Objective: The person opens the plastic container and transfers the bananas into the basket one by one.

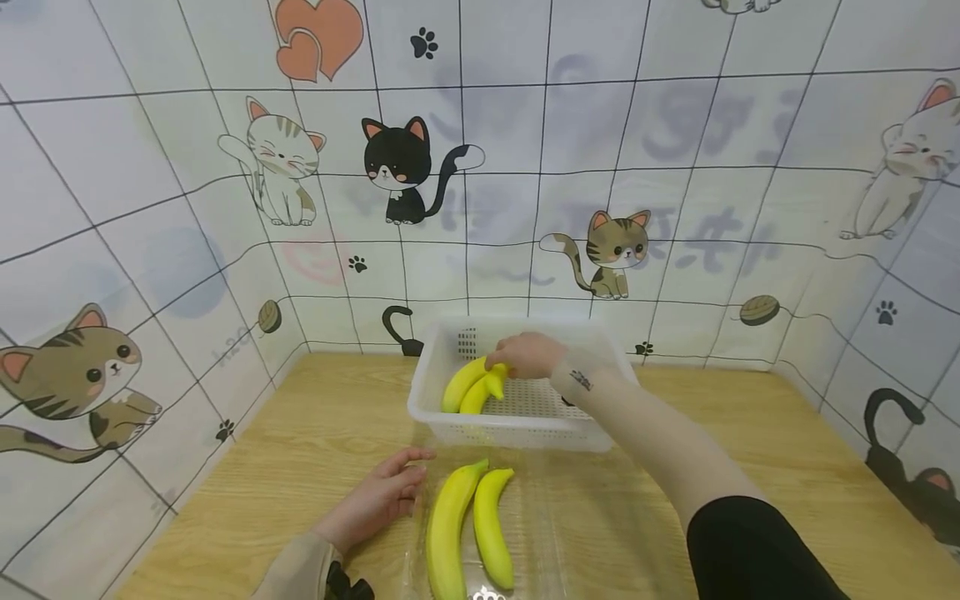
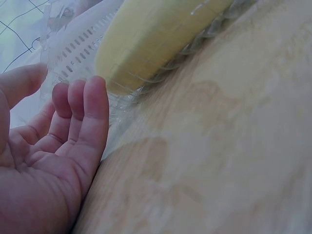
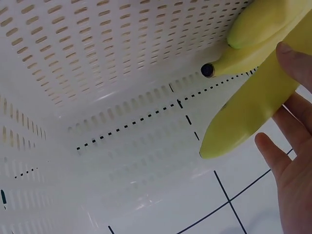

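Observation:
My right hand [image 1: 528,356] is inside a white perforated plastic basket [image 1: 525,422], holding a yellow banana [image 3: 253,112] between thumb and fingers. Other bananas [image 3: 265,22] lie beside it against the basket wall in the right wrist view. My left hand [image 1: 382,493] rests on the table, left of a clear plastic tray [image 1: 542,533]. Its fingers are loosely bent and hold nothing; whether they touch the tray wall, I cannot tell. Inside the tray lie a larger banana [image 1: 450,533] and a smaller banana [image 1: 491,529], side by side.
The wooden table [image 1: 322,417] carries the basket at the back, with the tray in front of it. Behind stands a wall covering [image 1: 502,200] with a grid, cartoon cats and paw prints. Similar side walls [image 1: 150,275] flank the table.

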A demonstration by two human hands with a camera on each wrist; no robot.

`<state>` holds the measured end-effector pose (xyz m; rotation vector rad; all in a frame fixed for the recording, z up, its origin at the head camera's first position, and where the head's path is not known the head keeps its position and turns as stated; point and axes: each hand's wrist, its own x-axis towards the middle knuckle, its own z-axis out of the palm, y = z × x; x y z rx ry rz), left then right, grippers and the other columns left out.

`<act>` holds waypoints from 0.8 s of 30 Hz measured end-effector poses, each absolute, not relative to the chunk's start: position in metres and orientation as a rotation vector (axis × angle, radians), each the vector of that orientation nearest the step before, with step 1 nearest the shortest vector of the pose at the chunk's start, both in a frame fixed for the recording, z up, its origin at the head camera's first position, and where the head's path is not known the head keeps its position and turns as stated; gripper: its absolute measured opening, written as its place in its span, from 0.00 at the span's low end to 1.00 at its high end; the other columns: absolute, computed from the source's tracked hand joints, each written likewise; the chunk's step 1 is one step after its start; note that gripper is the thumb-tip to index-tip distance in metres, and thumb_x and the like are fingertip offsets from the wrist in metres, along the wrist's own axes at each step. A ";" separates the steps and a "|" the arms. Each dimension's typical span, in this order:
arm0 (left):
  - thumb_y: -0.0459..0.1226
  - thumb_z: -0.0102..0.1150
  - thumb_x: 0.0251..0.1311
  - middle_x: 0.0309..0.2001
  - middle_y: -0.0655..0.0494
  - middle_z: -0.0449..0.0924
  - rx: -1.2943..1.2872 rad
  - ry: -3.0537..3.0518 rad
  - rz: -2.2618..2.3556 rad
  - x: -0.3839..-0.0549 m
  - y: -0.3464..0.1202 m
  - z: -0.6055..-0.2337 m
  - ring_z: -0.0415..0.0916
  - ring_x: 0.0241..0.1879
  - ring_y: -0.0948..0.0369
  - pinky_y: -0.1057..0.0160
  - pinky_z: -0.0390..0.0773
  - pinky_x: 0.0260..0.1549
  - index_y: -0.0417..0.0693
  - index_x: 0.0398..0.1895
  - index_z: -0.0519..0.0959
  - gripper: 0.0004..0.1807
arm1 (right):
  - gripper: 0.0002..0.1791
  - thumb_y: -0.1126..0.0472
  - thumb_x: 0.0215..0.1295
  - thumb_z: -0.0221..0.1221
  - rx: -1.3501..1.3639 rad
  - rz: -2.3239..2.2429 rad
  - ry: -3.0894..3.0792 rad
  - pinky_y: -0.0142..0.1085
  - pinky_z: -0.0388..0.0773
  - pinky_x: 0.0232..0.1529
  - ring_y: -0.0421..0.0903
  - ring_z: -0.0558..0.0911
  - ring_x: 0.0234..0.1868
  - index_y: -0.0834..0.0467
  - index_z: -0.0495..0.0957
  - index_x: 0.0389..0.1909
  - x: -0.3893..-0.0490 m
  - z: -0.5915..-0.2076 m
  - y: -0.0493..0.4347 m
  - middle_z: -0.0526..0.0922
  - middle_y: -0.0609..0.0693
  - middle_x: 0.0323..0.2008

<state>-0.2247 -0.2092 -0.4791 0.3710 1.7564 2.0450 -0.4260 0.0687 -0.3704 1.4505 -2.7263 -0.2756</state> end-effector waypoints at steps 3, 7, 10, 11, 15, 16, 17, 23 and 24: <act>0.38 0.47 0.73 0.37 0.57 0.70 0.364 1.758 2.042 -0.225 -0.208 -0.479 0.69 0.33 0.64 0.65 0.75 0.37 0.39 0.66 0.59 0.22 | 0.22 0.61 0.60 0.67 1.458 -0.332 -2.731 0.36 0.76 0.47 0.42 0.79 0.42 0.40 0.79 0.55 -0.429 -0.376 0.070 0.80 0.44 0.47; 0.38 0.47 0.73 0.36 0.57 0.70 0.367 1.756 2.052 -0.226 -0.208 -0.477 0.68 0.32 0.64 0.65 0.76 0.36 0.38 0.66 0.59 0.23 | 0.21 0.61 0.60 0.67 1.493 -0.375 -2.712 0.37 0.76 0.48 0.42 0.79 0.42 0.41 0.80 0.53 -0.430 -0.379 0.068 0.81 0.44 0.47; 0.37 0.46 0.74 0.35 0.58 0.69 0.375 1.759 2.056 -0.226 -0.209 -0.476 0.67 0.32 0.64 0.65 0.76 0.35 0.37 0.66 0.59 0.22 | 0.21 0.61 0.60 0.67 1.509 -0.386 -2.710 0.37 0.76 0.50 0.42 0.79 0.44 0.41 0.80 0.53 -0.430 -0.379 0.066 0.81 0.44 0.47; 0.37 0.46 0.74 0.35 0.58 0.69 0.372 1.761 2.055 -0.227 -0.209 -0.476 0.66 0.32 0.64 0.65 0.75 0.35 0.37 0.66 0.59 0.22 | 0.21 0.62 0.60 0.67 1.515 -0.387 -2.713 0.38 0.76 0.50 0.43 0.79 0.45 0.41 0.80 0.53 -0.430 -0.378 0.066 0.81 0.44 0.47; 0.39 0.46 0.74 0.35 0.58 0.69 0.342 1.772 2.044 -0.228 -0.209 -0.477 0.66 0.32 0.64 0.66 0.73 0.34 0.40 0.66 0.60 0.22 | 0.21 0.63 0.62 0.65 1.527 -0.404 -2.736 0.39 0.75 0.52 0.44 0.78 0.48 0.41 0.80 0.54 -0.427 -0.379 0.063 0.81 0.45 0.49; 0.39 0.46 0.74 0.36 0.58 0.69 0.338 1.771 2.043 -0.228 -0.209 -0.477 0.67 0.32 0.64 0.66 0.73 0.34 0.41 0.65 0.61 0.21 | 0.20 0.63 0.63 0.64 1.526 -0.405 -2.742 0.39 0.75 0.53 0.44 0.78 0.49 0.42 0.80 0.54 -0.427 -0.379 0.063 0.81 0.45 0.49; 0.39 0.46 0.74 0.36 0.58 0.69 0.336 1.771 2.043 -0.229 -0.209 -0.478 0.67 0.32 0.64 0.66 0.73 0.33 0.42 0.65 0.61 0.21 | 0.20 0.64 0.63 0.64 1.519 -0.404 -2.753 0.40 0.75 0.53 0.44 0.78 0.49 0.42 0.80 0.54 -0.427 -0.380 0.063 0.81 0.46 0.50; 0.39 0.47 0.74 0.34 0.59 0.68 0.333 1.760 2.053 -0.228 -0.208 -0.480 0.66 0.32 0.64 0.66 0.73 0.33 0.41 0.64 0.61 0.21 | 0.21 0.62 0.63 0.65 1.473 -0.403 -2.817 0.40 0.73 0.55 0.44 0.78 0.51 0.38 0.79 0.54 -0.429 -0.389 0.064 0.80 0.44 0.51; 0.39 0.47 0.73 0.34 0.59 0.68 0.327 1.761 2.056 -0.227 -0.208 -0.480 0.66 0.32 0.64 0.66 0.73 0.33 0.41 0.64 0.61 0.21 | 0.21 0.62 0.63 0.65 1.467 -0.397 -2.822 0.40 0.73 0.56 0.44 0.78 0.51 0.38 0.79 0.54 -0.429 -0.390 0.064 0.80 0.44 0.51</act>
